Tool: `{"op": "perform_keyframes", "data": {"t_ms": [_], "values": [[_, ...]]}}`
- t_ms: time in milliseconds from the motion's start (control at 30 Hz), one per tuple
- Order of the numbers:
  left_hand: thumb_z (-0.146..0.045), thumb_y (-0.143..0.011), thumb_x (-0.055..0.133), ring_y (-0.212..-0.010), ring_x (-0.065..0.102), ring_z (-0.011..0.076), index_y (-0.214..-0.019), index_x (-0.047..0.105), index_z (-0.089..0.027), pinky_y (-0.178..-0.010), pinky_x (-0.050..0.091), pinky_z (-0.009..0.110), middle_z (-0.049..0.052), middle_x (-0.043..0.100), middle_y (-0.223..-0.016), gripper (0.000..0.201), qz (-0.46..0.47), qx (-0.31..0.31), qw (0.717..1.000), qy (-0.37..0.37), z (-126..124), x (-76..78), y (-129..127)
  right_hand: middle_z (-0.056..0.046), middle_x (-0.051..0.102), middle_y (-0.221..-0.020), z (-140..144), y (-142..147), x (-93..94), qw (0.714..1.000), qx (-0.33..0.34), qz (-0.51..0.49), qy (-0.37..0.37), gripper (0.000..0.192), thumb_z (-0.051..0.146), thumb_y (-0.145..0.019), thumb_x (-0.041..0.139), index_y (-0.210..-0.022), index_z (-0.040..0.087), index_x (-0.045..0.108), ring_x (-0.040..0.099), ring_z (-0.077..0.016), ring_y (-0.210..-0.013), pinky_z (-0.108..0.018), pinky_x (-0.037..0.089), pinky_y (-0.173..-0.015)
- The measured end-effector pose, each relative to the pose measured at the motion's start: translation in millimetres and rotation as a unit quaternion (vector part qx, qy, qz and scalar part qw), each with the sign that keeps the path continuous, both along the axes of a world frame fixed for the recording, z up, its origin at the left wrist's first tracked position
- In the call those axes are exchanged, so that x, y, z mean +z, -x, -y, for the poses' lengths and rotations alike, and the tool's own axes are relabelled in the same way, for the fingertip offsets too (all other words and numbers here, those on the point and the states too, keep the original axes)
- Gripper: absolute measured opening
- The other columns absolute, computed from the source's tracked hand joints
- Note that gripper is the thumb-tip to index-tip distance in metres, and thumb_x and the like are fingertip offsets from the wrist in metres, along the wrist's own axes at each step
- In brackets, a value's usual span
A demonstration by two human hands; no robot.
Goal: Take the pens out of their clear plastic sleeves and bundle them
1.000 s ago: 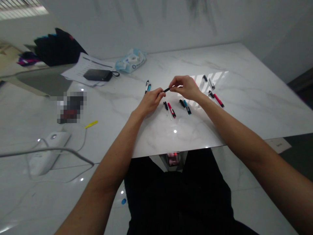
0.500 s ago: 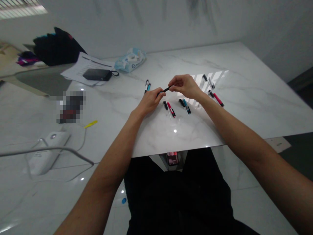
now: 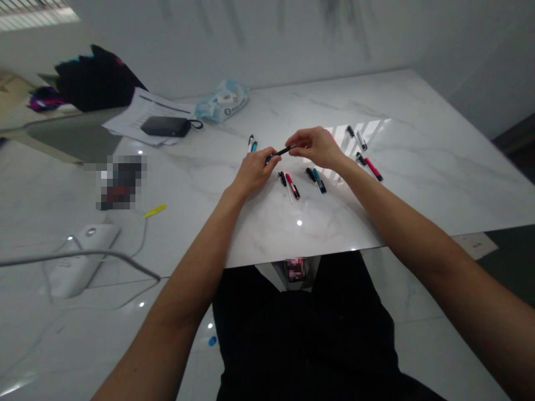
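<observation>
Between my two hands a dark pen (image 3: 284, 151) is held just above the table. My left hand (image 3: 258, 169) is closed on its lower end, where a bit of blue shows. The fingertips of my right hand (image 3: 311, 146) pinch its other end. Below the hands lie a red-and-black pen part (image 3: 292, 186) beside a black piece (image 3: 282, 179), and a blue pen part (image 3: 319, 181) beside another black piece (image 3: 310, 175). Past my left hand are a white-and-black pen (image 3: 250, 142) and a blue one (image 3: 254, 146). To the right lies a red pen part (image 3: 373, 169).
A marble-patterned table (image 3: 418, 167) carries everything. At the back left are a wipes packet (image 3: 223, 102), papers (image 3: 137, 114) and a black power bank (image 3: 166, 126). A white power strip (image 3: 86, 259) with a grey cable lies at the left. Pen pieces (image 3: 356, 138) lie at far right.
Both hands keep their hold on the pen almost in place. A little more of the pen's blue part now shows at my left fingers.
</observation>
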State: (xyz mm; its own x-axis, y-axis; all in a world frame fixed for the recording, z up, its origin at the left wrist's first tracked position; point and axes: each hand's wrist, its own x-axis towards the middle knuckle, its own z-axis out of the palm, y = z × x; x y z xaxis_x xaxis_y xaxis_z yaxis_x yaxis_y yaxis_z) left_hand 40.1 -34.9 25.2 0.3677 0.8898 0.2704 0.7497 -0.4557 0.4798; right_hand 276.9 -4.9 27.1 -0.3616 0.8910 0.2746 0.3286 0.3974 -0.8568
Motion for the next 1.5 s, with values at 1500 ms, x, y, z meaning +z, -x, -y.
{"op": "perform_keyframes", "data": {"t_ms": [1500], "values": [[-0.038, -0.107, 0.059, -0.086, 0.072, 0.0221, -0.12, 0.082, -0.021, -0.082, 0.051, 0.031, 0.006, 0.083, -0.094, 0.032, 0.029, 0.002, 0.999, -0.013, -1.3, -1.6, -1.2, -0.007, 0.078, -0.079, 6.4, 2.8, 1.4, 0.999, -0.01, 0.03, -0.001, 0.041, 0.059, -0.097, 0.075, -0.093, 0.018, 0.076, 0.072, -0.0195, -0.075, -0.034, 0.057, -0.074]]}}
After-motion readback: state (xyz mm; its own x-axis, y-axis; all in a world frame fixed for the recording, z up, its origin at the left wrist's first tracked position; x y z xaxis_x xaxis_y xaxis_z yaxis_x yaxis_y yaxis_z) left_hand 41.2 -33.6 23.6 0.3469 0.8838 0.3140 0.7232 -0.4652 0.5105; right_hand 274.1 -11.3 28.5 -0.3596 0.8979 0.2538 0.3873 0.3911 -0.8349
